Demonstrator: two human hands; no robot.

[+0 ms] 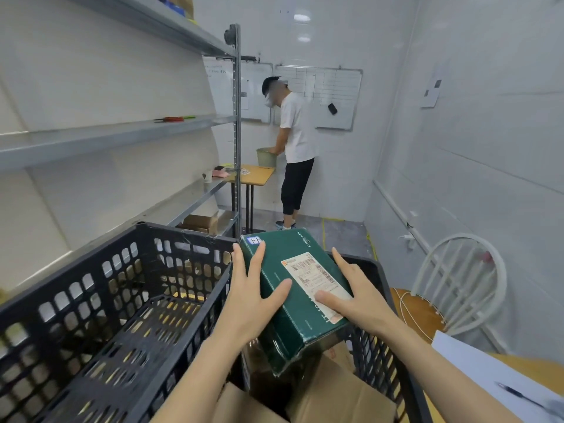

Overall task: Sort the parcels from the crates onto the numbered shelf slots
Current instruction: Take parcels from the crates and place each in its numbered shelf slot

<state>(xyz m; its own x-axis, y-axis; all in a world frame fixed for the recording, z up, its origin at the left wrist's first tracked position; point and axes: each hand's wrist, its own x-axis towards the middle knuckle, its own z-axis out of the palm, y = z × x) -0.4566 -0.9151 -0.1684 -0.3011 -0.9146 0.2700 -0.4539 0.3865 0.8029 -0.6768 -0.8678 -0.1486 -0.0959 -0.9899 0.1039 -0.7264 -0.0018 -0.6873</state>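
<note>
White-tiled room, grey metal shelving (106, 138) at frame left, two black crates along the bottom. Left hand (253, 297) lies flat on the green parcel (293, 325) top and left edge; right hand (363, 297) on its right side, thumb on the shipping label (314, 276). Grip apart on both: fingers straight, spread, pressing, not curled. Parcel at bottom centre, over the right crate (378, 355) and brown cartons (335, 392). Long axis runs away toward frame top, leaning slightly left. Dark green box, blue-white sticker (254, 240) at far left corner, near corner scuffed.
</note>
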